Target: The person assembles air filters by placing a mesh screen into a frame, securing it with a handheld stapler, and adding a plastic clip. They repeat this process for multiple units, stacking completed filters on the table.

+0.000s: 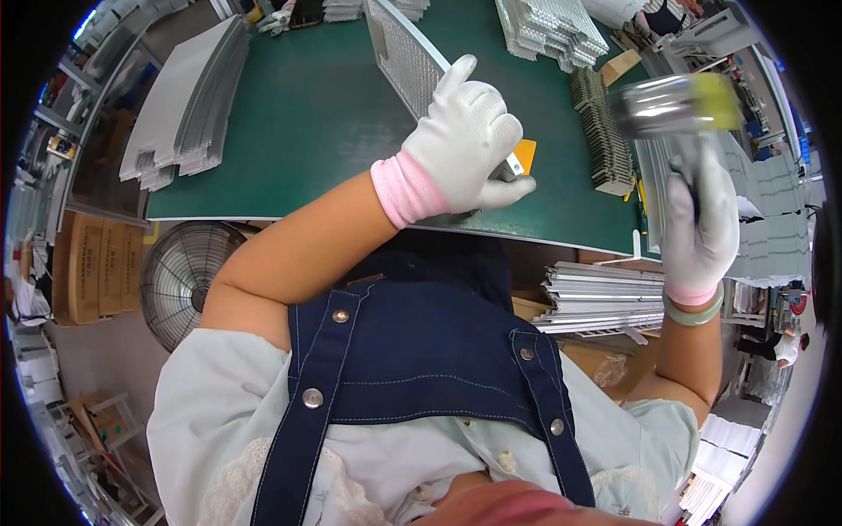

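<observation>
My left hand [465,145], in a white glove with a pink cuff, is closed around the silver edge frame of a mesh filter panel [405,63]. The panel stands tilted on edge over the green table [298,114], partly covered by my hand. Raised at the right, my right hand [702,215] wears a matching glove and grips a mallet [658,107]. Its shiny metal head ends in a yellow face and is blurred by motion. A small orange-yellow piece [525,156] shows beside my left fingers.
Mesh sheets [189,96] are stacked on the table's left, with another pile [551,33] at the back. A row of thin brownish pieces [601,131] lies toward the right. Metal strips [601,298] rest below the edge. A fan [189,285] and cartons [96,267] stand lower left.
</observation>
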